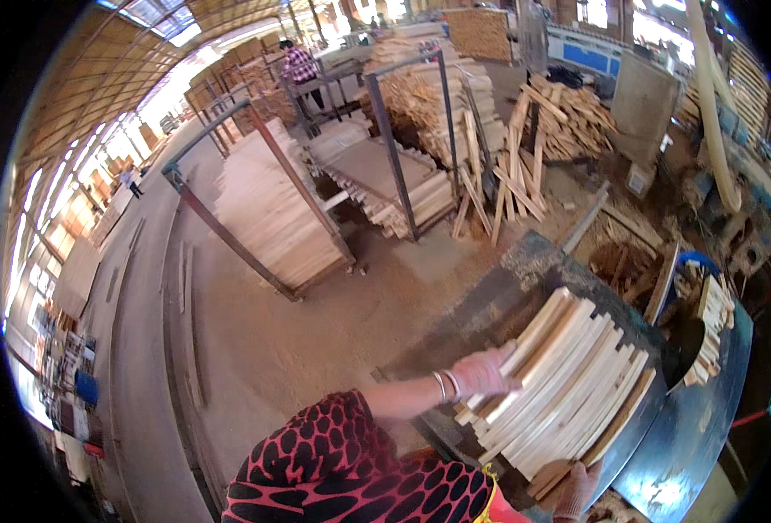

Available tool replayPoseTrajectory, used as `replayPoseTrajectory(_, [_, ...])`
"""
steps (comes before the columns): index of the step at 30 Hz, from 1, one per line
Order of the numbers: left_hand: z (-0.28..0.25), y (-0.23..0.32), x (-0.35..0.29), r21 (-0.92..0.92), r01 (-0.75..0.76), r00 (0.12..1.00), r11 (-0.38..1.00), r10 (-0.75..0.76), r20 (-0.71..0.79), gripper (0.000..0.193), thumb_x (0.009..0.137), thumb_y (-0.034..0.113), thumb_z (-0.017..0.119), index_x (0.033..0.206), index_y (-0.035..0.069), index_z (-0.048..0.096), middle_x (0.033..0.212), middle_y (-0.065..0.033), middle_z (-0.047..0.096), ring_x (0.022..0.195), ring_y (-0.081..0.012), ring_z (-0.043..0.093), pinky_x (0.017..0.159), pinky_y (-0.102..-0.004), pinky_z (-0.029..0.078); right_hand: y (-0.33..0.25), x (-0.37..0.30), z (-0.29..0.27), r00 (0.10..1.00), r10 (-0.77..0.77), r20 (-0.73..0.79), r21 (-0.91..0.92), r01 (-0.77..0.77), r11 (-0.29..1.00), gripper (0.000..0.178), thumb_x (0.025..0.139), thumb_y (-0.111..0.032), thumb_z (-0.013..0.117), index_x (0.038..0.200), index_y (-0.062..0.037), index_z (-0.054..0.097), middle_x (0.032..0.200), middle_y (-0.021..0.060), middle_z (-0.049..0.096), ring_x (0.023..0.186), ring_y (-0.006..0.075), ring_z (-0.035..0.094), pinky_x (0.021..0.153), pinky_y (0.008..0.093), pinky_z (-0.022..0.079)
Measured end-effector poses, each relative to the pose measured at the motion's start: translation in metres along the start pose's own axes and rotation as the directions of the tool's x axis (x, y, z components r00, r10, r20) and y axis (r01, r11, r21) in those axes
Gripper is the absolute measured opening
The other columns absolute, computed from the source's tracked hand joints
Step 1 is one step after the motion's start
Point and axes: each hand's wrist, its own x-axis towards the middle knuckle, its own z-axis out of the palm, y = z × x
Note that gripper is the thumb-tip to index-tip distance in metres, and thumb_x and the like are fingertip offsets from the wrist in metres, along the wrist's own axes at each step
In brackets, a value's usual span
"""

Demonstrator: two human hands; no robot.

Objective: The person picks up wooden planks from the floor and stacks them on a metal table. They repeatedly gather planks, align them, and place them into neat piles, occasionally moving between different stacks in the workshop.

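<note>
A row of pale wooden strips [569,375] lies side by side on a dark metal table [455,336], their ends uneven. My left hand [481,373], in a pinkish glove with bracelets at the wrist, rests over the strips on the row's left side. Its fingers are stretched out and somewhat blurred. At the near right corner my gloved right hand [576,493] is closed on the end of a browner wooden strip [549,479]. Part of that hand is hidden at the lower edge.
A round dark saw blade [684,353] stands right of the row, with short wood pieces [713,336] beyond it. Stacked boards [272,209] in metal frames [303,174] and a scrap pile [569,118] lie ahead. A person in a checked shirt [299,65] stands far off.
</note>
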Motion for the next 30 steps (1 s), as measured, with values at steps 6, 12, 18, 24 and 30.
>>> replayPoseTrajectory(6, [-0.016,0.065,-0.01,0.357,0.004,0.989,0.934,-0.056,0.135,0.113,0.08,0.06,0.076,0.157,-0.006,0.025,0.125,-0.0295,0.062,0.111,-0.0388,0.067,0.094,-0.0452,0.056,-0.017,-0.009,-0.005,0.999,0.046,0.016,-0.022,-0.045,0.999,0.056,0.087,-0.011,0.06,0.139,0.0093,0.053,0.127,0.0204,0.063,0.112,0.03,0.059,0.099,0.0395,0.05])
replayPoseTrajectory(12, [0.001,-0.012,0.032,0.069,-0.098,0.995,0.993,0.096,0.031,0.094,0.084,0.059,0.067,0.15,-0.004,0.043,0.125,-0.0256,0.063,0.115,-0.0344,0.064,0.102,-0.0452,0.05,0.033,0.011,0.001,1.0,0.006,-0.004,0.36,-0.004,0.933,0.071,0.085,0.001,0.053,0.154,-0.0012,0.039,0.122,0.0107,0.064,0.1,0.0216,0.063,0.088,0.0316,0.054])
replayPoseTrajectory(18, [-0.001,0.025,0.015,-0.098,0.123,0.992,0.988,-0.121,0.027,0.091,0.086,0.048,0.068,0.155,-0.004,0.039,0.145,-0.0293,0.054,0.132,-0.0397,0.055,0.113,-0.0416,0.046,-0.008,-0.005,0.004,0.999,-0.032,-0.029,-0.018,0.032,0.999,0.04,0.093,-0.018,0.064,0.125,0.0063,0.062,0.105,0.0201,0.07,0.09,0.0305,0.066,0.083,0.0395,0.057])
replayPoseTrajectory(24, [-0.01,0.01,0.04,-0.276,0.213,0.977,0.937,-0.205,0.059,0.1,0.07,0.037,0.083,0.146,-0.013,0.044,0.135,-0.0346,0.06,0.126,-0.0395,0.061,0.107,-0.0421,0.049,-0.018,0.006,0.035,1.0,0.017,-0.002,-0.004,-0.017,1.0,0.037,0.093,-0.017,0.066,0.123,0.0042,0.061,0.101,0.0173,0.069,0.087,0.0279,0.065,0.079,0.0381,0.056])
replayPoseTrajectory(30, [0.008,-0.01,0.063,-0.393,0.191,0.981,0.9,-0.162,0.106,0.072,0.064,0.042,0.089,0.119,-0.003,0.073,0.114,-0.022,0.074,0.111,-0.0356,0.07,0.096,-0.0451,0.055,-0.023,0.016,0.053,0.998,0.049,0.037,-0.007,-0.049,0.999,0.034,0.092,-0.016,0.067,0.12,0.0021,0.06,0.098,0.0145,0.068,0.083,0.0253,0.064,0.075,0.0367,0.055])
